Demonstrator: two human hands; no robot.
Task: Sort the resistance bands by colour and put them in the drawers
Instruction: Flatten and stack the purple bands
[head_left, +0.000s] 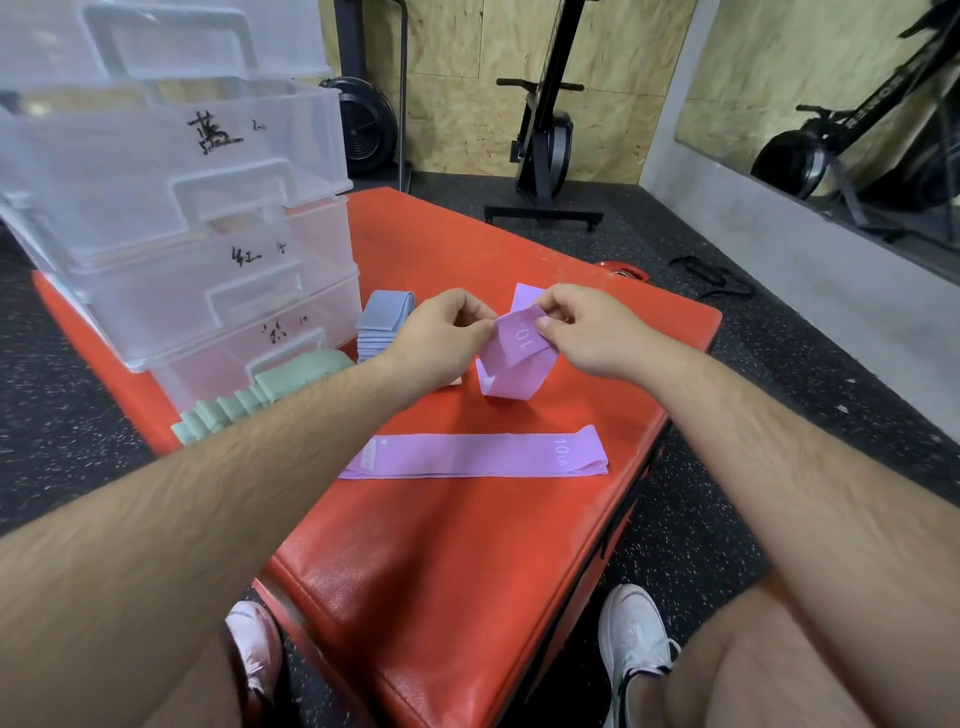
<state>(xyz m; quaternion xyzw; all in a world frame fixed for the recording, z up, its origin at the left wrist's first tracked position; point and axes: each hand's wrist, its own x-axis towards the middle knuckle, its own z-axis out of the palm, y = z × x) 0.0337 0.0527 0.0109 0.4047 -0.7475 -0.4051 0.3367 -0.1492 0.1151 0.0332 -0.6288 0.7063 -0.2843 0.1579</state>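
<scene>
My left hand (441, 332) and my right hand (587, 327) both pinch a folded purple resistance band (511, 358) marked 10, held just above the red mat (467, 545); its lower loop touches the mat. A second purple band (478, 456) lies flat nearer to me. A stack of folded blue-grey bands (382, 325) sits left of my hands. Folded green bands (244, 402) lie in a row in front of the clear plastic drawers (218, 260), which carry handwritten labels and stand at the mat's left.
The mat's edge drops to black speckled floor on the right and front. My two white shoes (631, 639) straddle the mat's near corner. Exercise machines (545, 135) stand by the wooden back wall; a mirror (831, 104) lines the right wall.
</scene>
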